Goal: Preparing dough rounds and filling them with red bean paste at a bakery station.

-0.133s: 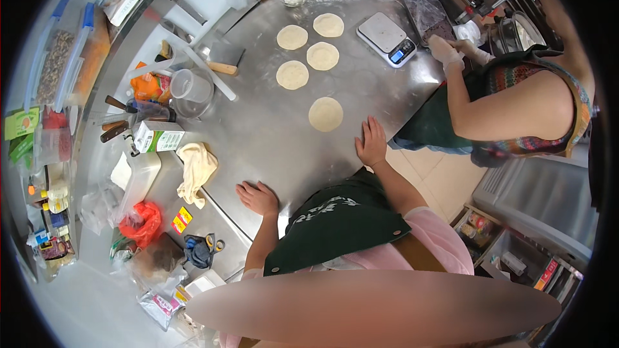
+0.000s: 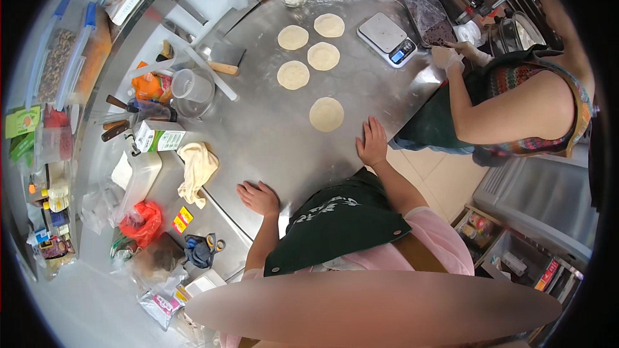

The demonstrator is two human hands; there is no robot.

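Observation:
My left hand (image 2: 259,197) rests flat on the steel table (image 2: 271,135), fingers spread, holding nothing. My right hand (image 2: 373,142) also lies flat at the table's edge, just below the nearest round flat dough disc (image 2: 326,114). Several more dough discs (image 2: 307,46) lie farther back on the floured surface. I wear a dark green apron (image 2: 338,222).
A co-worker in a patterned top (image 2: 522,109) stands at the right, gloved hand (image 2: 448,58) near a digital scale (image 2: 387,37) and a bag of dark filling (image 2: 429,19). Cream cloth (image 2: 196,167), measuring jug (image 2: 188,87), carton, knives and a bench scraper (image 2: 222,58) sit left. Bowls and a tray stand at the back.

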